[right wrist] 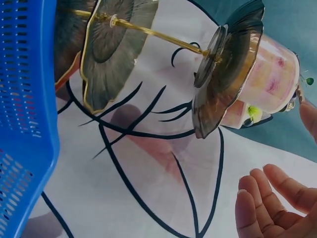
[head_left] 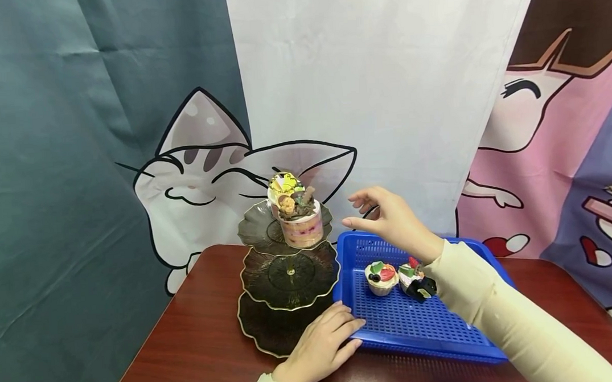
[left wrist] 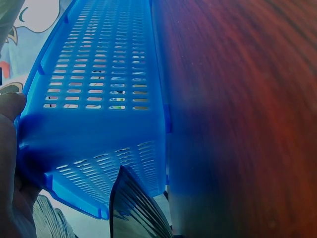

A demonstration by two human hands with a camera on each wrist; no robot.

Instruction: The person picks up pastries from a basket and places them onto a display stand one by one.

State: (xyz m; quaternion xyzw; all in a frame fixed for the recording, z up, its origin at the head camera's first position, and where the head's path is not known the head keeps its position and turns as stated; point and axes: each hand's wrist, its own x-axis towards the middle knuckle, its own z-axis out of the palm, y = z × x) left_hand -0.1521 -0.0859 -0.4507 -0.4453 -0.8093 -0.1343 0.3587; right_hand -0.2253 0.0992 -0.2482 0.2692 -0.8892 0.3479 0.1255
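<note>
My right hand hovers above the back left of the blue basket, fingers and thumb apart with nothing between them. In the right wrist view, the same hand is beside the top tier and apart from it. A layered cake cup with chocolate-coloured topping sits on the upper plate of a dark, gold-edged three-tier stand. Behind it is another cake cup with yellow decoration. My left hand rests on the basket's near left corner, fingers extended over the rim.
Inside the basket sit a cupcake with red and green topping and another small cake with dark pieces. The stand's lower plates hold nothing visible. Behind the brown table hangs a cartoon-printed curtain.
</note>
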